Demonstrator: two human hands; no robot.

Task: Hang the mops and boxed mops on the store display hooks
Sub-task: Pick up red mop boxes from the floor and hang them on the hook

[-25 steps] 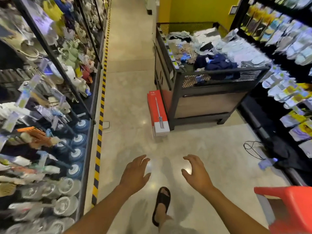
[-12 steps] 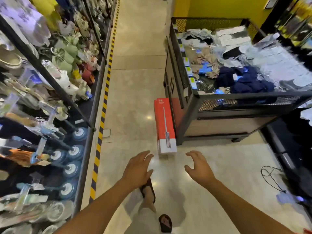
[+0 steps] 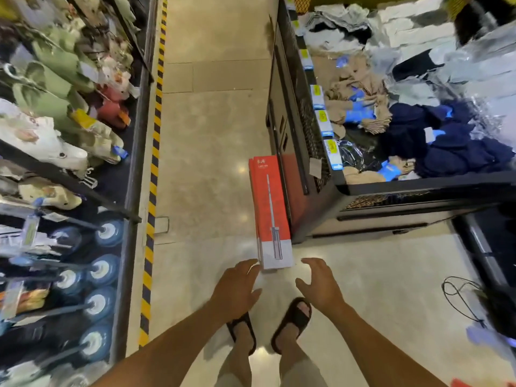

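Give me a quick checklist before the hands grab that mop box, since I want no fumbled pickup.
1. Both hands free: ok. The left hand and right hand are open and hold nothing.
2. Hands at the box: ok. They flank the near end of the red and white mop box; contact cannot be judged.
3. Box clear to lift: ok on the aisle side; its other side lies close along the black bin.
4. Footing: ok. Both sandals stand on bare floor.
5. Trip hazard: not ok. A loose black cable lies on the floor to the right.
6. Free hook on the shelf: cannot tell.
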